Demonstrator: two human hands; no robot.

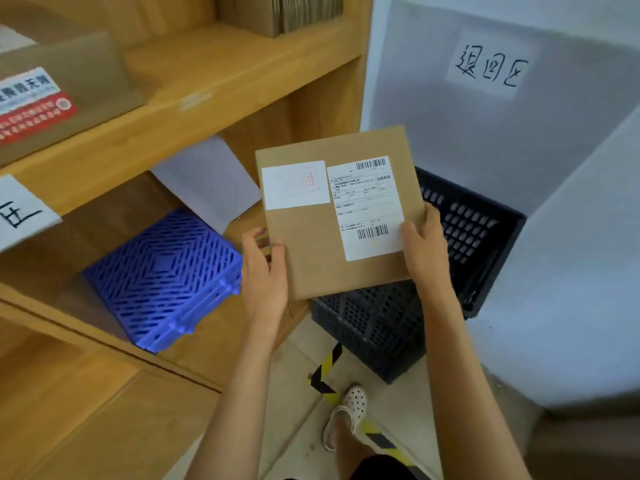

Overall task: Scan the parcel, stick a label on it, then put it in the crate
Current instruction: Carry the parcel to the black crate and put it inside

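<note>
A flat brown cardboard parcel is held in mid-air, face up, above the floor. It carries a white shipping label with barcodes on its right half and a smaller white label with a red stamp at upper left. My left hand grips its lower left edge, my right hand its right edge, thumb on the shipping label. Under and behind the parcel, on the floor, stands a black perforated crate, partly hidden by the parcel.
A wooden shelf unit fills the left; a blue plastic crate lies tilted on its lower shelf. White panels with a handwritten sign stand behind the black crate. Yellow-black tape marks the floor near my foot.
</note>
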